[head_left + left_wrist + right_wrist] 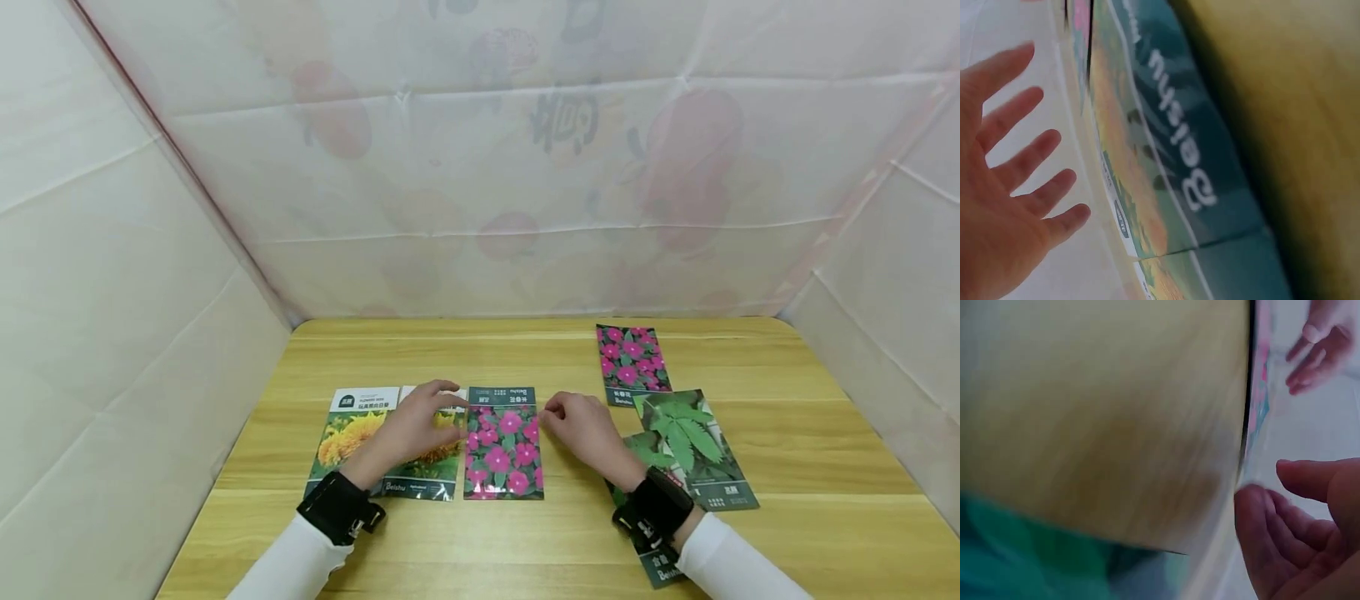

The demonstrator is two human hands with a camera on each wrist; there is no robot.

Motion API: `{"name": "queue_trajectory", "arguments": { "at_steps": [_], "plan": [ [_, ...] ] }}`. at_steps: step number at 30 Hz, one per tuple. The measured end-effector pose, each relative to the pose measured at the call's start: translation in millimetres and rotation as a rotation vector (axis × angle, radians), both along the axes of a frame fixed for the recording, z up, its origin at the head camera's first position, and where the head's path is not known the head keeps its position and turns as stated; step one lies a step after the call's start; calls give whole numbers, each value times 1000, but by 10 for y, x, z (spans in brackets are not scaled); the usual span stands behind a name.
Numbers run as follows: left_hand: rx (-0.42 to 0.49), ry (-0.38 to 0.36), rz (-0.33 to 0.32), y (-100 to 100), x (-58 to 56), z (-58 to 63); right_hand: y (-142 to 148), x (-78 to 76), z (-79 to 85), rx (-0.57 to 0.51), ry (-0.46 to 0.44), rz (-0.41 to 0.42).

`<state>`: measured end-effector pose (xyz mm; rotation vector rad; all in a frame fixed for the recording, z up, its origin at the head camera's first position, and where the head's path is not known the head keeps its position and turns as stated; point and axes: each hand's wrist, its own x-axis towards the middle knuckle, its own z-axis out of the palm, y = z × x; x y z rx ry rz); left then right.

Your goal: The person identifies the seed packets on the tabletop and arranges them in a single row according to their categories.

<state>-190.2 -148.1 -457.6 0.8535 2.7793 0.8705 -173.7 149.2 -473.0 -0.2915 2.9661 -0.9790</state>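
Note:
A seed packet with pink flowers (pixel 503 454) lies flat on the table between the two hands. At its left side is my left hand (pixel 416 423), above two yellow-flower packets; in the left wrist view its fingers are spread and hold nothing. The left yellow-flower packet (pixel 347 442) lies beside the right one (pixel 422 486), which the hand partly covers. By the pink packet's right edge hovers my right hand (pixel 583 427). The right wrist view shows its fingers loosely bent, thumb apart, with nothing between them. Whether either hand touches the pink packet, I cannot tell.
Another pink-flower packet (pixel 632 360) lies at the back right. Nearer are two green-leaf packets, one fully visible (pixel 693 446) and one (pixel 660 572) partly under the right forearm. Pale cloth walls (pixel 480 192) enclose the wooden table (pixel 480 550) at the back and sides.

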Motion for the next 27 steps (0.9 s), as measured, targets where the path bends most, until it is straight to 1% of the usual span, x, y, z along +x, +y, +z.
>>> {"name": "queue_trajectory", "arguments": {
  "at_steps": [2,4,6,7,10,13,14,20,23,27],
  "plan": [
    [-38,12,-52,-14,14,-8,-33,25,25,84,91,46],
    [-69,23,-86,-25,23,-17,-64,43,51,134,127,107],
    [-91,22,-104,-33,26,-25,-92,50,68,170,129,167],
    [-101,16,-106,-36,25,-30,-104,50,74,182,115,192],
    [-132,3,-103,-43,21,-57,-125,47,75,234,72,240],
    [-142,-3,-91,-39,18,-89,-128,49,58,281,62,265],
    [-141,5,-88,-38,19,-100,-126,50,52,295,65,273],
    [-118,30,-61,-36,39,-126,-128,67,41,327,102,297],
    [-114,22,-54,-37,49,-118,-138,72,49,323,97,292],
    [-107,30,-37,-31,66,-64,-119,65,92,277,83,257]
  ]
}}
